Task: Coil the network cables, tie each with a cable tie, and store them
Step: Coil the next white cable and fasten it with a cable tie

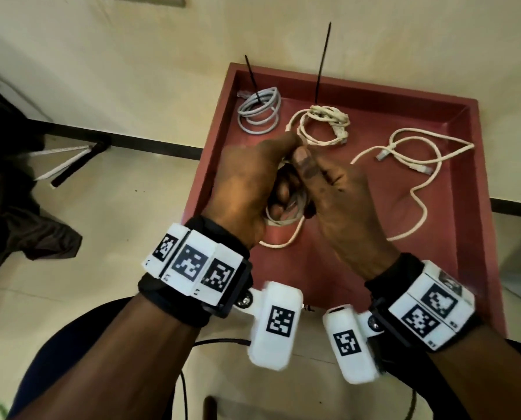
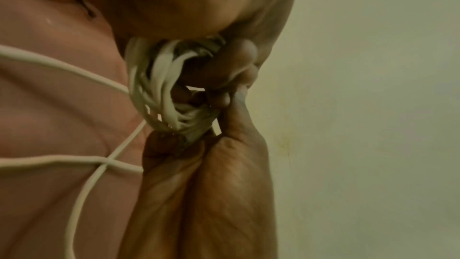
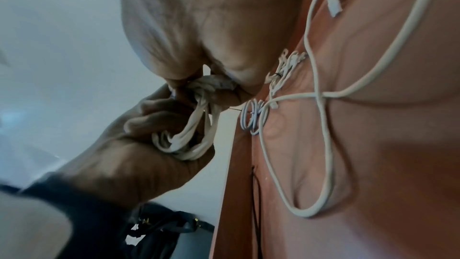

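White network cable coil (image 1: 286,207) held between both hands above the near left part of a red tray (image 1: 453,207). Left hand (image 1: 247,189) has its fingers curled through and around the coil's loops; the left wrist view shows several turns bunched against the palm. Right hand (image 1: 341,204) pinches the top of the same coil, thumb pressed on the strands beside the left fingers. A free tail of this cable droops from the coil onto the tray floor.

Far left in the tray: a grey coiled cable (image 1: 259,113) with a black cable tie (image 1: 252,77) sticking up from it. Just beside it, a cream coiled cable (image 1: 322,125), its own black tie (image 1: 322,62) standing upright. To the right, a loose white cable (image 1: 416,165) sprawls uncoiled, connectors lying near its middle.
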